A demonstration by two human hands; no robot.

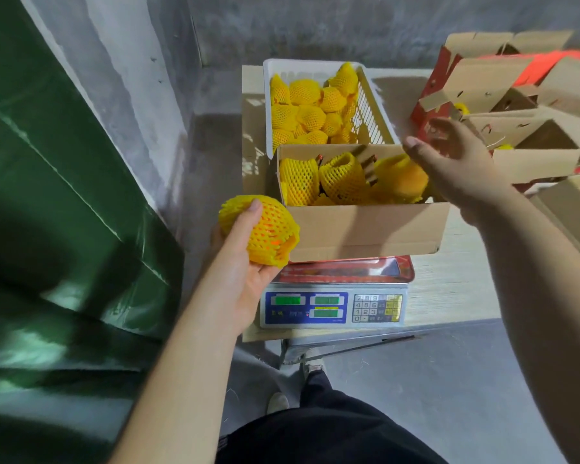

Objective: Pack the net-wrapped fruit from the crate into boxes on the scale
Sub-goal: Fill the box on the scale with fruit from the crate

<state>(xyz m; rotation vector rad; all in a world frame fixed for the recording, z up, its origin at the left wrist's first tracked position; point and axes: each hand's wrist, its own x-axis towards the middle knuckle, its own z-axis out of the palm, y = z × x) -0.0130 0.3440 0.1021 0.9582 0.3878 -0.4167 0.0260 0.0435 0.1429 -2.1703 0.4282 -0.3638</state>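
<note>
— Status? 
— My left hand (245, 262) grips a netted fruit (260, 229) beside the box (365, 229) on the scale (335, 309); right hand (456, 165) spread, empty.
— Next?
— I'd seat it, probably front-left corner.

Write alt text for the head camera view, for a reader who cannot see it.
A person's left hand holds a yellow net-wrapped fruit beside an open cardboard box of wrapped fruit on a digital scale. The right hand hovers open over the box's right side. Behind it, a white crate holds more wrapped fruit; empty boxes are stacked at right.
</note>
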